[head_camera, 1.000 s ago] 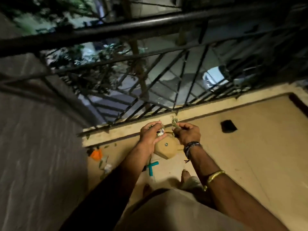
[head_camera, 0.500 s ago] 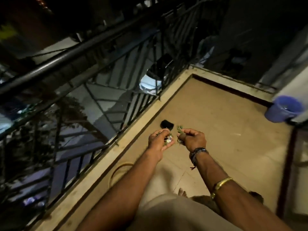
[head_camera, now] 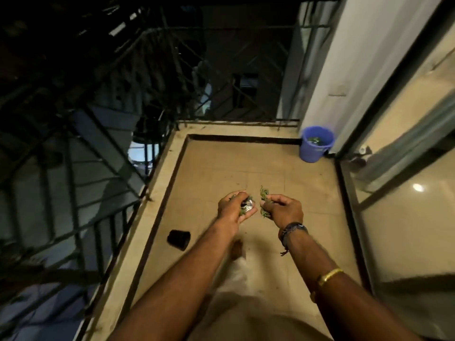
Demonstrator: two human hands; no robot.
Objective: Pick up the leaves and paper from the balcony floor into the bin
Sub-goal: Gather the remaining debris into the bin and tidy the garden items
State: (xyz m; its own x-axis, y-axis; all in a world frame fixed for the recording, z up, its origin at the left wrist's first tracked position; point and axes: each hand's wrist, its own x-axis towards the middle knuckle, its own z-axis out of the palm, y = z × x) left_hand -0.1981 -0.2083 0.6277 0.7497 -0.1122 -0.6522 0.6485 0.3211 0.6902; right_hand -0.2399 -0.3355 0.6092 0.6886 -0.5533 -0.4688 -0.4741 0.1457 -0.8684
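— Leaves (head_camera: pixel 264 193) and paper (head_camera: pixel 248 205), centre of the frame: what do we hold here?

— Our right hand (head_camera: pixel 285 210) curls fingers and thumb round a green sprig, whose ends stick out above and below the fist. Our left hand (head_camera: pixel 230 210), just beside it, closes on the paper, a crumpled silvery scrap, with more green bits tucked against the palm. The two hands are near each other but do not touch.

— And where does the bin (head_camera: pixel 312 155) stand?

— Upper right of the frame. It is blue and upright on the balcony floor (head_camera: pixel 246 168), in the far corner, against the white wall (head_camera: pixel 344 57) and just beside the frame of the glass door (head_camera: pixel 406 205). Green bits lie inside it. It is well apart from our hands.

— What else do we see around us?

— A small black pot (head_camera: pixel 179 239) sits on the floor at lower left of centre, near the raised kerb under the dark metal railing (head_camera: pixel 103 134). That railing runs down the left side of the frame and across the top. A dark band (head_camera: pixel 293 229) wraps our right wrist, and a gold bangle (head_camera: pixel 330 275) sits farther down the same forearm. Below our left forearm a foot shows, blurred. Beyond the bars all is dark, and we cannot make out what lies there.
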